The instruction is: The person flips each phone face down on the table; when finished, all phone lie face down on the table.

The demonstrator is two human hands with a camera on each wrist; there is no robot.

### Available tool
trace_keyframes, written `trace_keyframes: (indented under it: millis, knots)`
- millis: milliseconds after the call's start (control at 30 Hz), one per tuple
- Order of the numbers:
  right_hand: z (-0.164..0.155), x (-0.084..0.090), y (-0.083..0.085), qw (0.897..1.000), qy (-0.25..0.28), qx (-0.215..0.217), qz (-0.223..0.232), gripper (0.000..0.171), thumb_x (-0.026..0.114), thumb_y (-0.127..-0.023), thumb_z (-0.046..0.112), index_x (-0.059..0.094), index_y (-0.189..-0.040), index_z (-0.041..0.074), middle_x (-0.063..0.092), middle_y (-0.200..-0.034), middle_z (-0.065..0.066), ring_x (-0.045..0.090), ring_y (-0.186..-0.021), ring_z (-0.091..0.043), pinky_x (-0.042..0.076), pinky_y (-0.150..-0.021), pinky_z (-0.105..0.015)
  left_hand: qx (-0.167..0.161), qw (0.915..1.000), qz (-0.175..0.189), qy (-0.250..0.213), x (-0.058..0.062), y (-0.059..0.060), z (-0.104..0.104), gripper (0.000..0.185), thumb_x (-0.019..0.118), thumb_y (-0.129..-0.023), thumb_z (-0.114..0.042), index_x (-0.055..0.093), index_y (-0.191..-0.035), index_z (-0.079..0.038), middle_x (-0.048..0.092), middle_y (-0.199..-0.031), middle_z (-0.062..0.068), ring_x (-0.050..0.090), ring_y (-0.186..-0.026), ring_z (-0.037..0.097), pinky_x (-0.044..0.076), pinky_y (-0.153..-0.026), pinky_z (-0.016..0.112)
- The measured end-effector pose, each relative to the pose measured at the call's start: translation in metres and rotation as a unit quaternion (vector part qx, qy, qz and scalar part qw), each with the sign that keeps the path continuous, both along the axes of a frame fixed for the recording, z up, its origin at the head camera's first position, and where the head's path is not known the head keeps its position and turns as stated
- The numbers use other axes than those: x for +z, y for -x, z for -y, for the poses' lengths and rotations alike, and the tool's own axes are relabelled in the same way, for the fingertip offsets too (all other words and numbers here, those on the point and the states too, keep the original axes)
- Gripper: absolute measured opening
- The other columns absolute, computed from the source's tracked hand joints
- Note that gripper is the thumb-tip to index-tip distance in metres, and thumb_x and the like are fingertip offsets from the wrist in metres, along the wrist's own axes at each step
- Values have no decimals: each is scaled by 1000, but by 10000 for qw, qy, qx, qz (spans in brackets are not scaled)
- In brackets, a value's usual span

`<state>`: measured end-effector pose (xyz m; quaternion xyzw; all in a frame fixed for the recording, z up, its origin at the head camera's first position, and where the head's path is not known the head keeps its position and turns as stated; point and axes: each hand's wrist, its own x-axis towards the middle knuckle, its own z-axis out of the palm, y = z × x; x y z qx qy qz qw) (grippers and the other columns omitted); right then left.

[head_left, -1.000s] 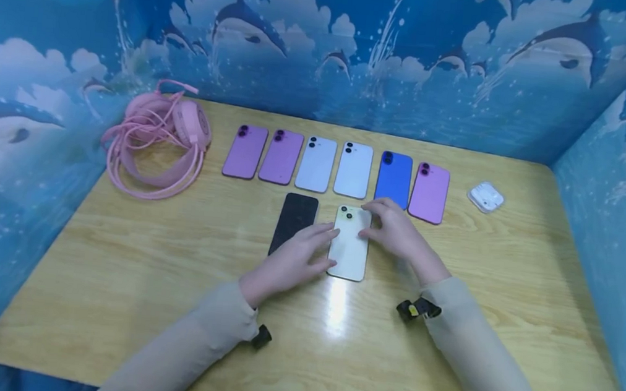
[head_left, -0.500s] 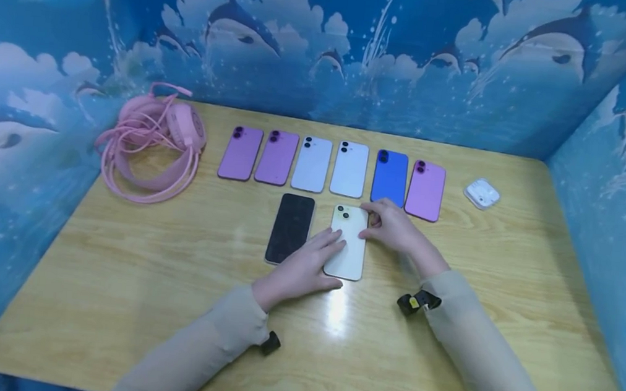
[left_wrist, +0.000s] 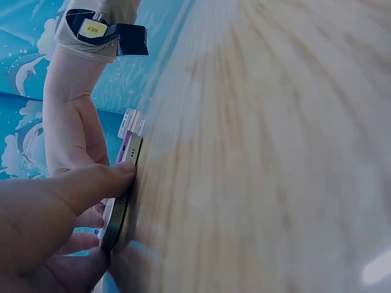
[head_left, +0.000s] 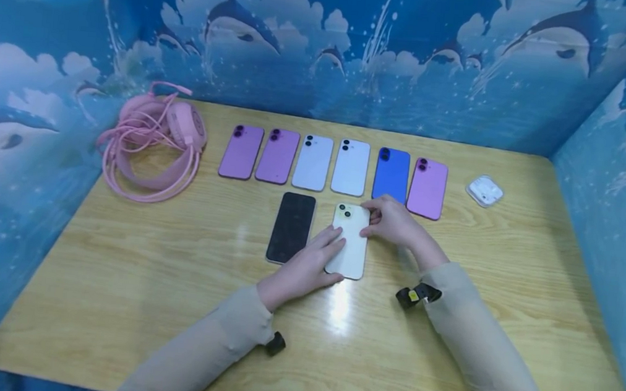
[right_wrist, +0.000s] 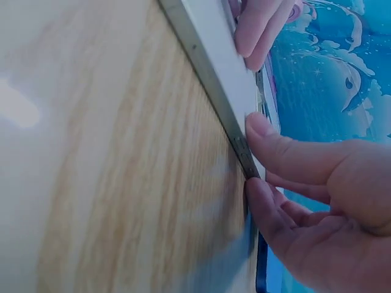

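In the head view, a cream-white smartphone lies back up on the wooden table, its camera lenses at the upper left. My left hand rests with straight fingers across its left side. The left thumb touches the bottom edge, as the left wrist view also shows on the phone's edge. At the top right corner, my right hand pinches the phone between thumb and curled fingers; the right wrist view shows this hand close up. Left of the phone lies a black-screened smartphone, face up.
Behind is a row of phones: two purple phones, two pale phones, a blue phone and a pink-purple phone. Pink headphones with cable lie left; boxed earphones lie right. Dolphin-print cloth borders the table.
My left fingers have moved from the phone's left edge onto its back, and the left thumb has come down to its bottom edge. My right fingers have drawn in at the corner.
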<state>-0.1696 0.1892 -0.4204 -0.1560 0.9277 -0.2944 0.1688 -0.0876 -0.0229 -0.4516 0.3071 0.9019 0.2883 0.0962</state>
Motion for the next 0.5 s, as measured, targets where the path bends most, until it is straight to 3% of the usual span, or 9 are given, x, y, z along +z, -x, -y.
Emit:
trace_keyframes:
  millis: [267,500]
  knots:
    - [1,-1,4,9950,455,-586,671,60,83,-72,9,57,-125,-4,59,-108,-15,59,-95,-26,52,-85,-36,-83,9999,-28,-102,-1,0,3,71,75,-83,-30,45,-138,3,27,-152,20,22,-139,37,29,-111,41]
    - [-3,-4,5,9867,919,-946,954,51,81,-75,6,57,-119,-1,57,-105,-14,54,-94,-25,48,-82,-33,-209,9991,-321,-180,-3,0,5,71,76,-82,-31,47,-137,3,28,-151,19,23,-140,35,29,-111,41]
